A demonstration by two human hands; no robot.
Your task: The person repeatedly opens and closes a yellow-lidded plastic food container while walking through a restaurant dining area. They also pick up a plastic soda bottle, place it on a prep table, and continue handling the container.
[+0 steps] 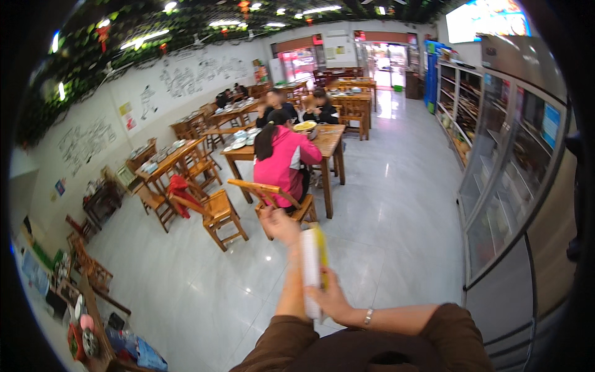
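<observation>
Currently, on the left, dishes point(149, 168) sit on a far wooden table point(175, 160). Near the middle, the left hand point(282, 225) is raised, its blurred fingers seemingly curled; whether they pinch anything, I cannot tell. Nearer and slightly right, the white-and-yellow block point(313, 263) stands roughly upright in the right hand point(335, 299), fingers pressed against it. Gripping it seems done; setting it down is not. Farther right stands a glass-fronted cabinet point(512, 167).
</observation>
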